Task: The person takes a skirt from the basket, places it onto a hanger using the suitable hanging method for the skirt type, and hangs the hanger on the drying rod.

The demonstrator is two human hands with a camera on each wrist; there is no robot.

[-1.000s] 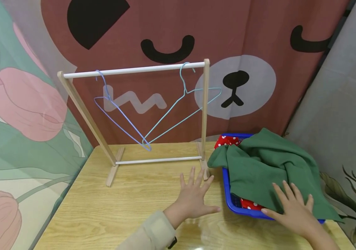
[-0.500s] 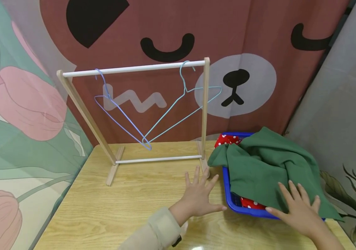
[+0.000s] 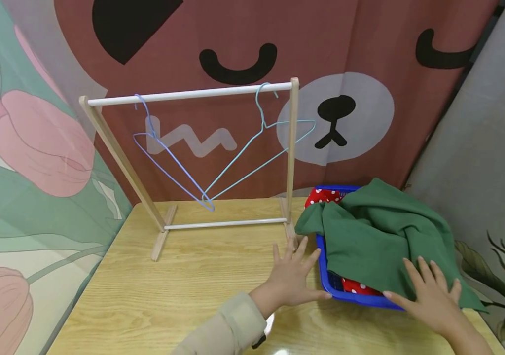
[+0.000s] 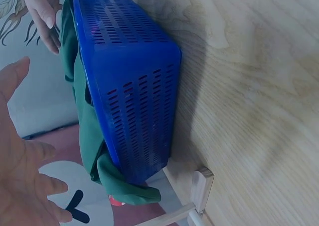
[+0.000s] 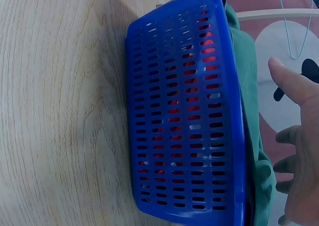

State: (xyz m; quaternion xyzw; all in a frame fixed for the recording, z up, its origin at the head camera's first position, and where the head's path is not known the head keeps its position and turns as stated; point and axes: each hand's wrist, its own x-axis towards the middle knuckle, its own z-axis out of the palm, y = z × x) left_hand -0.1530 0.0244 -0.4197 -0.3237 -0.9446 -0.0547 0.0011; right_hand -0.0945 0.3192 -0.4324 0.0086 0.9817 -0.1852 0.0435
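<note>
A blue slotted plastic basket stands at the right of the table, heaped with cloth. Green fabric covers most of its top and drapes over the rim. Red cloth with white dots peeks out beneath it. My left hand, fingers spread, is just left of the basket, its thumb near the front left corner. Over the basket's front right part, my right hand is spread above the green fabric. In the right wrist view a gap shows between the right fingers and the basket. Neither hand holds anything.
A small wooden rack with white rods stands behind the left hand. On its top rod hang a purple hanger and a light blue hanger. A printed curtain backs the table.
Both hands have drifted a little to the right, still spread, and the left has come closer to the basket. The basket, fabric and rack stay in place.
</note>
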